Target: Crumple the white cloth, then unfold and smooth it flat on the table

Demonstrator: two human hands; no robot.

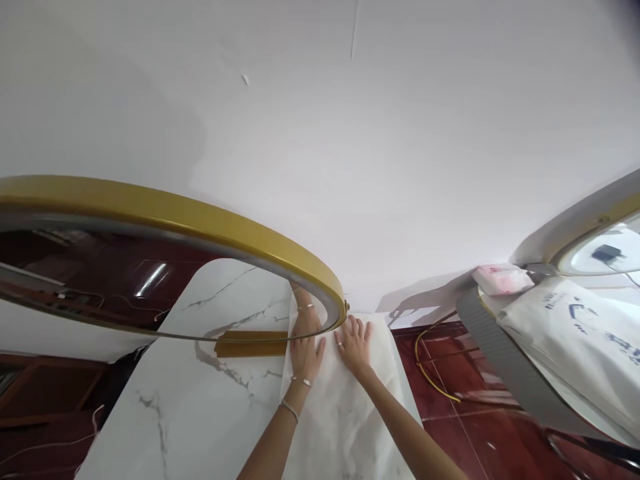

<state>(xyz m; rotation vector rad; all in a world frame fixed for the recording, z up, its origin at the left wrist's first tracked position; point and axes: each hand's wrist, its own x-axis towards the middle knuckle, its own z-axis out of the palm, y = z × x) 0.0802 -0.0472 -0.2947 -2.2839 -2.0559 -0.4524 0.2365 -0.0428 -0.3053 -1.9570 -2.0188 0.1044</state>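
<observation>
A thin white sheet point(350, 413) lies spread over the right part of a white marble-patterned tabletop point(170, 407). My left hand point(306, 355) rests flat on the sheet, fingers together, with bracelets on the wrist. My right hand point(354, 344) lies flat beside it with fingers spread and a ring on one finger. Both palms press on the sheet near the table's far end, close to the wall. The rim of a gold-framed oval mirror point(210, 230) leans just above my left fingertips and reflects them.
A gold-coloured strip point(250, 344) shows at the mirror's lower edge. Dark red tiled floor point(480, 427) lies to the right with a thin gold wire hoop point(425, 373). A white printed bag point(575, 340), a pink-white packet point(500, 279) and a grey strap point(505, 373) sit at right.
</observation>
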